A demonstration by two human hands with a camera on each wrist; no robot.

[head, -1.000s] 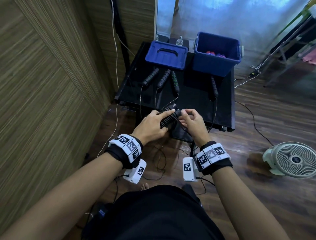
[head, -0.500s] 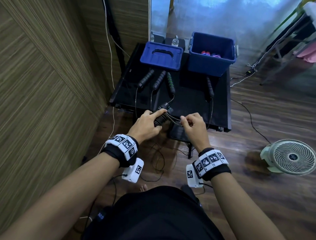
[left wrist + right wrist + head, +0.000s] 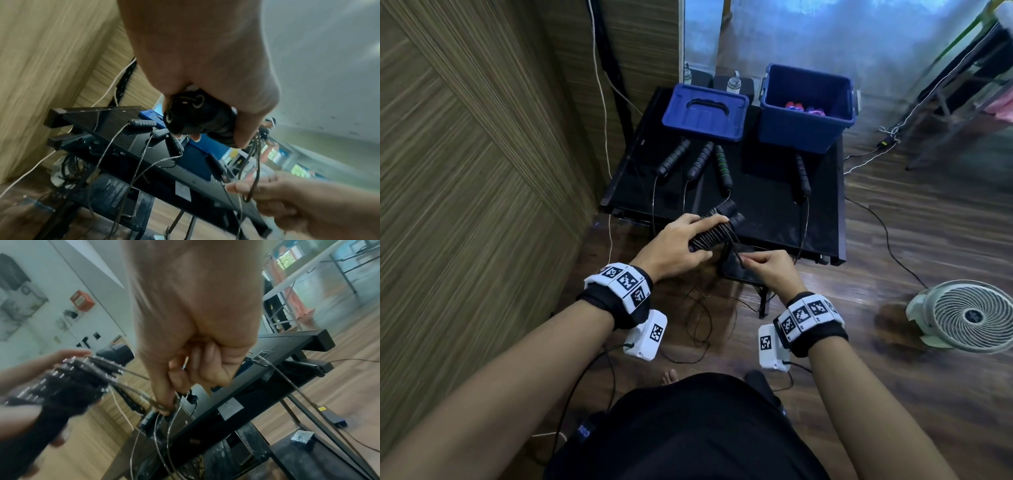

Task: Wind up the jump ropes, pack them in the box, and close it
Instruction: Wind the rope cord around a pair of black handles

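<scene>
My left hand [image 3: 681, 241] grips a pair of black jump-rope handles [image 3: 717, 228] held together, with cord wound round them, over the near edge of the black table [image 3: 763, 205]. In the left wrist view the handle ends [image 3: 191, 112] show under my palm. My right hand [image 3: 768, 270] pinches the loose cord [image 3: 736, 255] just below the handles; the pinch shows in the right wrist view [image 3: 166, 405]. Several more handles [image 3: 700, 161] lie on the table, their cords hanging over the front edge. The open blue box [image 3: 808, 109] stands at the back right, its lid [image 3: 705, 111] at the back left.
A wood-panelled wall runs along the left. A white floor fan [image 3: 962, 315] stands at the right on the wooden floor. Cables [image 3: 698, 322] trail on the floor under the table. Red and purple items [image 3: 804, 108] lie inside the box. Two bottles [image 3: 732, 82] stand behind the lid.
My right hand has dropped down and back from the handles, drawing the cord out below them. The left hand keeps its grip on the handles.
</scene>
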